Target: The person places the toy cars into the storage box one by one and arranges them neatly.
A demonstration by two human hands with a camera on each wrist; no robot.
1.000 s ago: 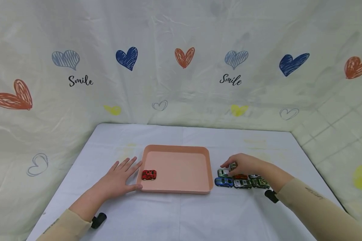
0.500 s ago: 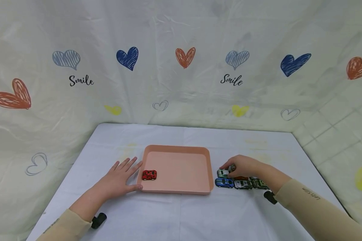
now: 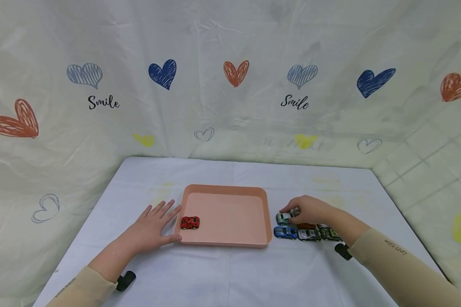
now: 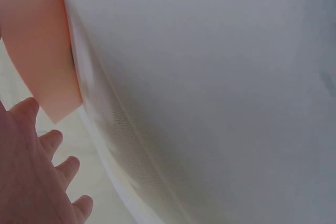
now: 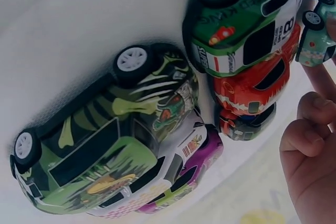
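My left hand [image 3: 147, 230] lies with its fingers spread at the left edge of a pink tray [image 3: 230, 246]. Its thumb and index finger touch the rim. Inside the tray, near its left side, sits a red toy car [image 3: 190, 222] with dark spots. Right of the tray, my right hand [image 3: 311, 209] pinches a pale green toy car [image 3: 283, 218] between thumb and fingers; the right wrist view catches part of this pale green car [image 5: 315, 35] at the fingers. Directly in front of it stands a blue toy car [image 3: 285, 232].
Several more toy cars crowd under and around the right hand: a silver car [image 3: 309, 235], a red car [image 5: 252, 87], a green-and-white car [image 5: 236, 24] and a dark green one with monster pictures [image 5: 115, 135]. A white cloth covers the table [image 3: 230, 273].
The right hand has shifted slightly, and the pale green car between its fingers has moved a little up and left. My left hand and the tray stay put.
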